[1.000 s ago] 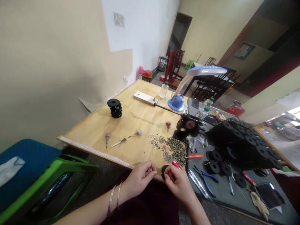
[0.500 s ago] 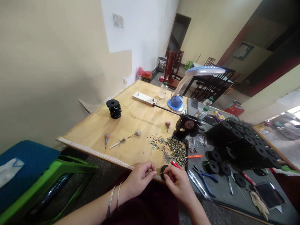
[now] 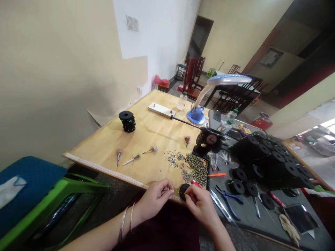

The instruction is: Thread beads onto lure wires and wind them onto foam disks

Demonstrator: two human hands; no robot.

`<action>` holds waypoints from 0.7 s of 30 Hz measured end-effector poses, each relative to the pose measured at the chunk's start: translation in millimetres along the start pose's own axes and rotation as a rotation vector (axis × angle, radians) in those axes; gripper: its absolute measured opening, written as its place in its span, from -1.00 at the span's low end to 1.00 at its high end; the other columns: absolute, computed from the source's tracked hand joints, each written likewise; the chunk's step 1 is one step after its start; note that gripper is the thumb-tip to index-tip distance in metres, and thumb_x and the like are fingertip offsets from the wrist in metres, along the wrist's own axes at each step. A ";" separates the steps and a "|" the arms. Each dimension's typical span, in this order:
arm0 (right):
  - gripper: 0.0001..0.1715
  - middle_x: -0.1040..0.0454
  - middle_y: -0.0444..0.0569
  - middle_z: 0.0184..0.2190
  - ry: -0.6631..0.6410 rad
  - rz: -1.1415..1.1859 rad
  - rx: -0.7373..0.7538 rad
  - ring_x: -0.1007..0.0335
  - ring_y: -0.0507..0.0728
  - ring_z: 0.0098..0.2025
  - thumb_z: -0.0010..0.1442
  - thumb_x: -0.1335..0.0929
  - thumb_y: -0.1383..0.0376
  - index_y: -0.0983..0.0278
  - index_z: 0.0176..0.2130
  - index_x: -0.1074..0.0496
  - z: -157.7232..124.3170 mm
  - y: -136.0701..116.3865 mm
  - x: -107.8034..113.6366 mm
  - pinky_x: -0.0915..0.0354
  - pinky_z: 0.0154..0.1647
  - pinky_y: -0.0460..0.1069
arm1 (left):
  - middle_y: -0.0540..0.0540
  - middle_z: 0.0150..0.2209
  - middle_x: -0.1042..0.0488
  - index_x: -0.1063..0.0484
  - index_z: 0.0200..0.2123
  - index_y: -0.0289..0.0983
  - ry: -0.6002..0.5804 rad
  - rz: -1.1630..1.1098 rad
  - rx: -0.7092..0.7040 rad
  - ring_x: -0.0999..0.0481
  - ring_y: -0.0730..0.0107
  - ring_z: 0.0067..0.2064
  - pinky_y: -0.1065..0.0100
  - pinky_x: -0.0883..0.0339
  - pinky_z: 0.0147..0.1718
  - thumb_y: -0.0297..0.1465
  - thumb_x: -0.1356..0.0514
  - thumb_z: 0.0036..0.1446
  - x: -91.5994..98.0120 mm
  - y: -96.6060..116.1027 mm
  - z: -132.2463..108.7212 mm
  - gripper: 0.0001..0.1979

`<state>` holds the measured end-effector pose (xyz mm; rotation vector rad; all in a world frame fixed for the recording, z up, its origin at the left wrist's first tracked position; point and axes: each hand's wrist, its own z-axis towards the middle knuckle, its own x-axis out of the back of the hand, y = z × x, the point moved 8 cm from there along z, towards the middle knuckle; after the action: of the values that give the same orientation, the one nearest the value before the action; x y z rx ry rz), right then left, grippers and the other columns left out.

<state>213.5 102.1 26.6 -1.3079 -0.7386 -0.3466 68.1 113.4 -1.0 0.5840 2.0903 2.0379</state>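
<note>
My left hand [image 3: 159, 192] is closed in a pinch at the table's front edge; what sits between its fingertips is too small to name. Just right of it, my right hand [image 3: 199, 200] is also pinched, its fingertips hiding whatever they hold. Between the hands lies a black disc-shaped spool [image 3: 184, 191], partly covered by my right fingers. Beyond the hands spreads a pile of small striped black-and-yellow pieces [image 3: 198, 167], with tiny coloured beads [image 3: 175, 158] to its left. A red-handled tool [image 3: 195, 183] lies behind my right hand.
A stack of black spools [image 3: 127, 121] stands at left, more spools [image 3: 274, 157] at right. Blue pliers [image 3: 230, 200], scissors [image 3: 221, 206] and an orange tool [image 3: 217, 174] lie on the grey mat. A blue lamp [image 3: 196, 115] and a black clamp device [image 3: 209, 139] stand farther back.
My right hand has shifted slightly right and down, uncovering more of the black spool. My left hand has barely moved and stays pinched.
</note>
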 end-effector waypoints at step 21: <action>-0.79 -0.48 -0.04 -0.51 0.358 -0.236 -0.213 -0.36 0.12 -0.53 0.25 -0.28 0.18 0.24 -0.32 -0.42 -35.1 27.5 27.5 -0.23 -0.48 -0.05 | 0.03 -0.52 -0.36 -0.35 -0.46 -0.27 -0.180 0.238 0.138 -0.30 0.40 -0.45 0.43 -0.15 -0.43 -0.35 -0.09 0.11 0.3 -14.2 -43.7 -0.85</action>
<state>260.9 80.3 21.7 -1.3114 -0.5613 -0.8463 48.8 73.3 -12.6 1.0432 2.1533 1.8800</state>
